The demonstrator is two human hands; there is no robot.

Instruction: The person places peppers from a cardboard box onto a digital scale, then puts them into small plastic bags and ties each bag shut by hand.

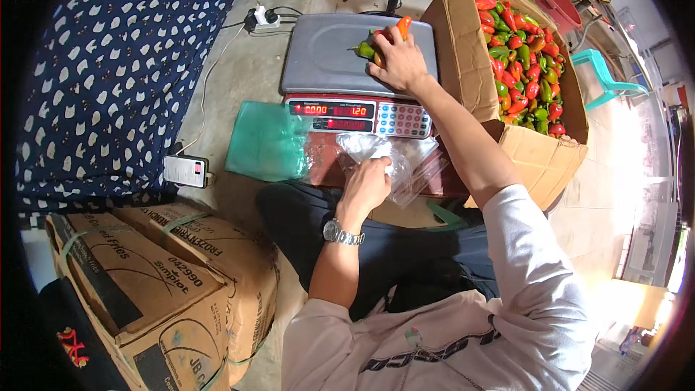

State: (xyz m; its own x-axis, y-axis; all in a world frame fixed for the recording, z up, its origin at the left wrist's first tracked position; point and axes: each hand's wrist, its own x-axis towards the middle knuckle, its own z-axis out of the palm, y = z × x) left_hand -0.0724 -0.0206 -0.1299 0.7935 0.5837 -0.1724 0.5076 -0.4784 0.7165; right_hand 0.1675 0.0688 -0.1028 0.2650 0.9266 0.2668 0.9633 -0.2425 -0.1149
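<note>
My right hand is closed round several red, orange and green peppers over the grey pan of a red digital scale. Whether the peppers rest on the pan cannot be told. Below the scale's lit display, my left hand, with a metal watch on the wrist, pinches a clear plastic bag. More clear bags lie around it, and green plastic bags lie to its left. To the right, an open cardboard box holds many red and green peppers.
Strapped cardboard boxes stand at the lower left. A phone on a cable lies beside a dark patterned cloth. A power strip is behind the scale's left side. A turquoise plastic stool and a red bucket stand beyond the pepper box.
</note>
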